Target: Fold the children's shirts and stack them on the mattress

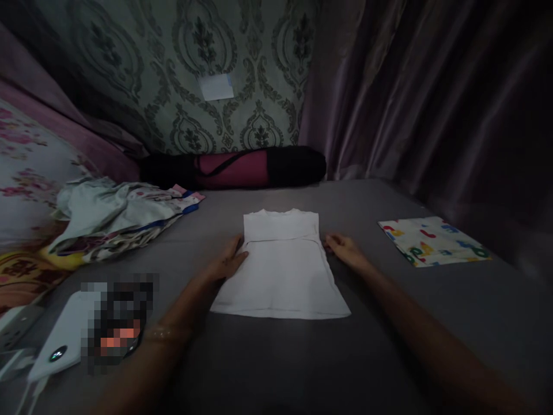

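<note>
A white garment, probably a shirt, lies flat on the grey sheet in front of me. Its sides are folded inward, so that it is narrow at the top and flares toward the hem, with a crease line across its upper part. My left hand rests at its left edge, thumb and fingers apart, the thumb at the cloth. Beside the right edge is my right hand, fingers loosely bent and close to the cloth; nothing shows in them.
At right lies a folded cloth with a colourful print. A pile of clothes sits at left, with a white phone-like device and a power strip nearer me. A black and maroon roll lies against the patterned wall, and curtains hang right.
</note>
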Demonstrator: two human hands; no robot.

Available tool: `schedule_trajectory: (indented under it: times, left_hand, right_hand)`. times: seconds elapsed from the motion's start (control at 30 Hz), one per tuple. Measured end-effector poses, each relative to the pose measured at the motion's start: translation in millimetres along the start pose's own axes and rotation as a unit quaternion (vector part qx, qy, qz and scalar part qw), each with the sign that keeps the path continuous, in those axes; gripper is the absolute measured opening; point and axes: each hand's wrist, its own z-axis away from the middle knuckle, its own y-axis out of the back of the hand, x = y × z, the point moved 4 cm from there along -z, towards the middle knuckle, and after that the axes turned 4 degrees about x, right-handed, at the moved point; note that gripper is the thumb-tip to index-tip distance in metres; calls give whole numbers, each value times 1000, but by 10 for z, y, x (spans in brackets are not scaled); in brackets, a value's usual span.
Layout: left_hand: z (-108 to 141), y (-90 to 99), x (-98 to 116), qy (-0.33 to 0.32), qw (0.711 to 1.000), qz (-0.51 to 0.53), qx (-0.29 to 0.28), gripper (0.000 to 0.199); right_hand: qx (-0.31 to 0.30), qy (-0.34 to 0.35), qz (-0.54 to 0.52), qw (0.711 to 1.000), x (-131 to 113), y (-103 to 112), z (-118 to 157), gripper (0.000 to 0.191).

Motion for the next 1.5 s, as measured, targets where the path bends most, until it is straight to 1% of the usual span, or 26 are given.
schedule_trajectory:
  times: [0.1,0.17,0.27,0.43,0.63,0.7,0.8,0.9,1.07,1.13,1.33,1.5]
  left_hand:
    - [177,-80,-27,-13,998,-53,21,66]
    - [269,-105,-21,-18,996,-83,33,66]
    - [361,-116,4,-23,992,-122,31,65]
    - [389,-105,61,-42,984,-171,36,62]
    - [392,-82,138,-49,982,-183,28,59]
    - [395,-78,163,-59,980,-187,24,56]
    - [398,-76,177,-61,979,-192,21,53]
    - [404,-67,187,-68,980,-184,26,50]
    - [421,-28,237,-115,980,-155,46,46]
    - [427,-9,256,-122,980,-151,52,45]
    - [433,30,303,-114,981,-149,49,42]
    - [445,50,285,-77,989,-123,40,44]
  right_hand:
    - [21,43,90,995,-50,-60,209,23]
    - [36,70,125,989,-107,-99,326,24]
    - [46,88,170,980,-172,-120,454,28]
    - [19,97,208,973,-228,-96,591,36]
    - [-33,91,225,970,-240,-76,735,52]
    - [-62,100,222,968,-244,-77,762,53]
    - [-101,116,208,966,-254,-78,786,50]
    - [-104,129,200,966,-270,-71,799,47]
    - [-124,144,202,961,-261,-86,804,45]
    - [-129,144,206,959,-237,-88,795,46]
    - [-132,150,201,959,-208,-86,782,46]
    - [-128,142,204,960,-206,-80,778,46]
